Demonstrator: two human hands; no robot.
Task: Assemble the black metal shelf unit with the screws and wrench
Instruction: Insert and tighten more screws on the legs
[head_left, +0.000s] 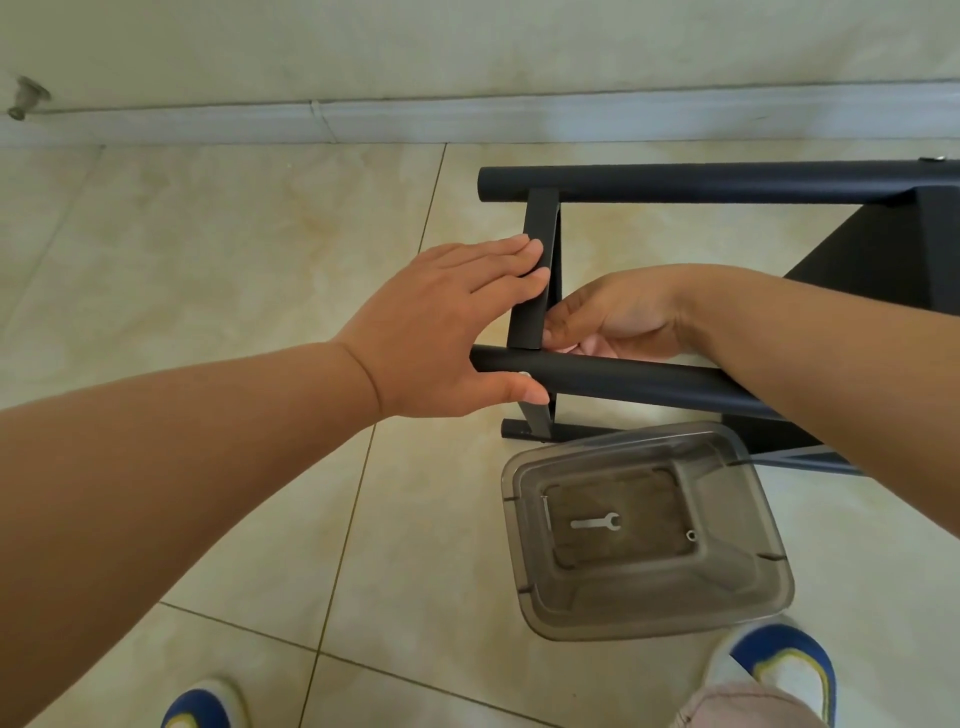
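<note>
The black metal shelf unit (727, 182) lies on its side on the tiled floor, its round tubes running left to right. My left hand (447, 322) holds its left end: fingers lie on the flat crossbar (532, 291), the thumb is under the near tube (623, 376). My right hand (613, 317) reaches in behind the crossbar at the joint with the near tube, fingertips pinched together there; what they pinch is hidden. A small silver wrench (596, 522) lies in the clear plastic container (524, 571) below.
A small nut or washer (691, 535) lies in the container beside the wrench. Blue-and-white shoes (779, 665) stand at the bottom edge. The wall and baseboard (363, 122) run along the top. Bare tiles spread out to the left.
</note>
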